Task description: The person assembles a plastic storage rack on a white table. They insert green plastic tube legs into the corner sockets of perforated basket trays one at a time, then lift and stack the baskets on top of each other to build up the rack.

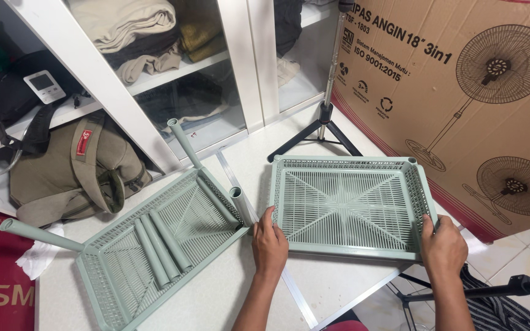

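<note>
Big cardboard box (pixel 461 92) leans at right; before it, on the white table (pixel 332 288), lies a pale green slatted tray (pixel 348 205), light and stiff-looking, best gripped by its rim. Left hand (pixel 269 244) and right hand (pixel 441 245) both curl closed on its near corners.

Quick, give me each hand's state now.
Left hand: closed on the green tray's near left corner.
Right hand: closed on its near right corner.

Olive backpack (pixel 72 175) under white shelves (pixel 173 67) of folded clothes (pixel 131 27); tripod (pixel 323 116) beside big cardboard box (pixel 461 79).
</note>
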A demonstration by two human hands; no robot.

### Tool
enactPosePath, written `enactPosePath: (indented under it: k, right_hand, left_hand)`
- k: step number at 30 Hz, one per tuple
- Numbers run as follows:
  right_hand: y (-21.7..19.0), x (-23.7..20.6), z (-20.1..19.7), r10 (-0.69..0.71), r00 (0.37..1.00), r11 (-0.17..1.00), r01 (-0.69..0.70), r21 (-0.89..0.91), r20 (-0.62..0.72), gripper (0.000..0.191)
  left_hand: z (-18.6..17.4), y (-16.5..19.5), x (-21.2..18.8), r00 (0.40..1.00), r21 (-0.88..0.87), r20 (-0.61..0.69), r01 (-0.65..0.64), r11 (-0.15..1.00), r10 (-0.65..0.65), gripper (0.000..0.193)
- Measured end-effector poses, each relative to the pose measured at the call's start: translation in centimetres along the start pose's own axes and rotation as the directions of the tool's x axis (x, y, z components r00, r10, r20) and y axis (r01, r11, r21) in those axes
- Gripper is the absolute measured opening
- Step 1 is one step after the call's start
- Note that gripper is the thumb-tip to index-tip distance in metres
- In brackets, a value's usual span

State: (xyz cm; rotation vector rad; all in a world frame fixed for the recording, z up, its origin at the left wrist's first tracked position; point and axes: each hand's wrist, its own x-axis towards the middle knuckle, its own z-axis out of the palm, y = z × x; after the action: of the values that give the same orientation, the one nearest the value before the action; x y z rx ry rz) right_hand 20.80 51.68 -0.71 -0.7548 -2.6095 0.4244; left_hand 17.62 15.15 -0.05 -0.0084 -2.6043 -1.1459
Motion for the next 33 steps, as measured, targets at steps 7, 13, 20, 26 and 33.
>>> enactPosePath:
  k: [7, 13, 20, 26, 33]
  right_hand:
    - [-0.4, 0.2, -0.7, 0.020, 0.999, 0.999, -0.019, -0.031, 0.040, 0.044]
    - [-0.5, 0.5, -0.9, 0.049, 0.996, 0.999, -0.048, -0.016, 0.077, 0.046]
    - [-0.5, 0.5, -1.0, 0.065, 0.992, 0.998, -0.065, 0.003, 0.107, 0.048]
    - [-0.5, 0.5, -1.2, 0.082, 0.991, 0.996, -0.084, 0.017, 0.105, 0.050]
    - [-0.8, 0.5, -1.7, 0.145, 0.978, 0.987, -0.154, 0.049, 0.152, 0.052]
  left_hand:
    - [-0.3, 0.1, -0.1, 0.997, 0.132, 0.011, -0.074, 0.989, 0.073, 0.044]
    - [-0.5, 0.3, 0.2, 0.997, 0.168, 0.017, -0.076, 0.983, 0.074, 0.036]
    - [-1.0, 0.5, 0.4, 0.998, 0.142, 0.055, -0.046, 0.989, 0.038, 0.034]
    - [-1.0, 0.4, 0.0, 0.998, 0.058, 0.043, -0.038, 0.998, 0.035, 0.031]
    - [-0.9, 0.3, 0.0, 1.000, 0.035, 0.005, -0.019, 0.999, 0.019, 0.028]
